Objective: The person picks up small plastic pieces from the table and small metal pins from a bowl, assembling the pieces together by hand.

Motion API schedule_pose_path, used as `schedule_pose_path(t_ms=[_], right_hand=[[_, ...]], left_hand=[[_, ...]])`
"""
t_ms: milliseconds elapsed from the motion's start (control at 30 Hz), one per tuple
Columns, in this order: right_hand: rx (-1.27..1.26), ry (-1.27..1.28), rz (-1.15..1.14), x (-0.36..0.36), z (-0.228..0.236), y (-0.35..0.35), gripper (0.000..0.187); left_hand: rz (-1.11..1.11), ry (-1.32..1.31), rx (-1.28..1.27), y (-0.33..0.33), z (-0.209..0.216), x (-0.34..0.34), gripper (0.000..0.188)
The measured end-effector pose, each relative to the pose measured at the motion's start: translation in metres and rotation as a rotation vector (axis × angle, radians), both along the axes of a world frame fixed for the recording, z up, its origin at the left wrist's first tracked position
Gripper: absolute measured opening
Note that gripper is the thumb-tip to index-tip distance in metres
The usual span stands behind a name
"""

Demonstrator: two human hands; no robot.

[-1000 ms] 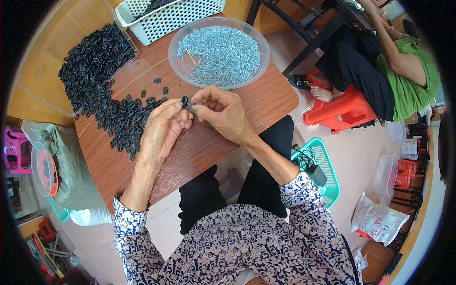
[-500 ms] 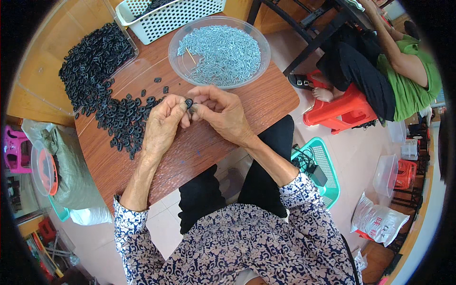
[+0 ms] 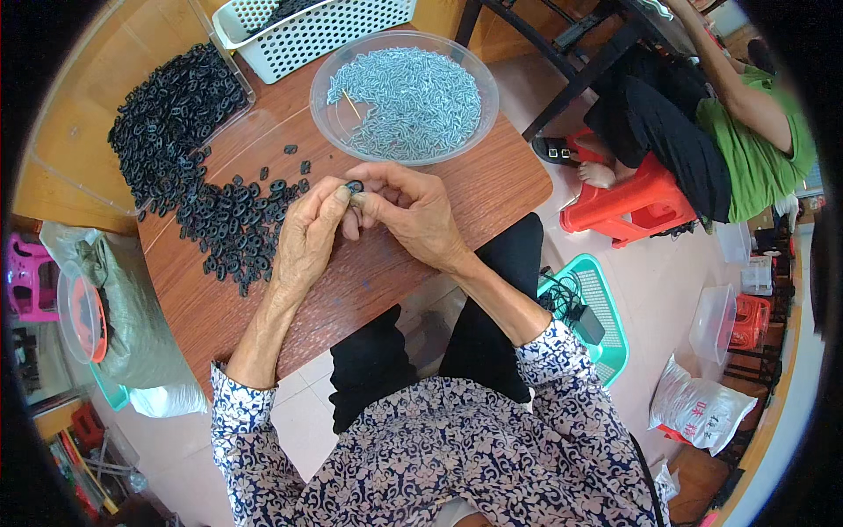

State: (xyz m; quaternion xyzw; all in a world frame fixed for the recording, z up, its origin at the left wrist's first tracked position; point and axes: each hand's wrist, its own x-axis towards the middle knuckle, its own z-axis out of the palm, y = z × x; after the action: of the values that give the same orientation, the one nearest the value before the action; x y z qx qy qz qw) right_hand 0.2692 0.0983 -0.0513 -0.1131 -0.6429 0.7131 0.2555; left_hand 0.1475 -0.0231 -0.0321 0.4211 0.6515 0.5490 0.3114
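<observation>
Above the table's middle, both my hands meet at a small black oval part (image 3: 354,186) with a hole through it. My left hand (image 3: 307,230) is closed, its thumb and forefinger pinching the part's left side. My right hand (image 3: 414,215) is closed too, thumb and bent fingers against the same part; whether anything smaller is between them is hidden. Many like black parts (image 3: 233,215) lie scattered left of my hands, running back into a large heap (image 3: 176,110). Just beyond my hands stands a round clear tub (image 3: 318,112) of small silvery-blue screw-like pins (image 3: 417,97).
A yellowish stick (image 3: 350,104) leans in the tub. Behind stands a white perforated basket (image 3: 325,44). The brown tabletop (image 3: 500,180) ends near my knees. A green basket (image 3: 608,329) with cables is on the floor at right. Another person sits on a red stool (image 3: 632,206).
My left hand has shifted slightly right and closer to the right hand. The black part has turned a little between the fingertips. The right hand has barely moved.
</observation>
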Motion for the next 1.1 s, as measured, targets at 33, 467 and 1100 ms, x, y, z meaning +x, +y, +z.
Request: schedule_pose_path(t_ms=[33,467,1100], right_hand=[[0.004,-0.008,-0.002,0.0,0.0,0.0,0.029],[0.269,-0.016,-0.039,-0.003,0.002,-0.002,0.039],[0.359,-0.009,-0.092,-0.002,0.004,-0.003,0.037]], left_hand=[[0.001,0.001,0.0,-0.001,0.0,-0.001,0.033],[0.106,-0.105,-0.069,-0.003,-0.007,-0.006,0.032],[0.126,-0.058,0.039,-0.002,-0.005,0.003,0.032]])
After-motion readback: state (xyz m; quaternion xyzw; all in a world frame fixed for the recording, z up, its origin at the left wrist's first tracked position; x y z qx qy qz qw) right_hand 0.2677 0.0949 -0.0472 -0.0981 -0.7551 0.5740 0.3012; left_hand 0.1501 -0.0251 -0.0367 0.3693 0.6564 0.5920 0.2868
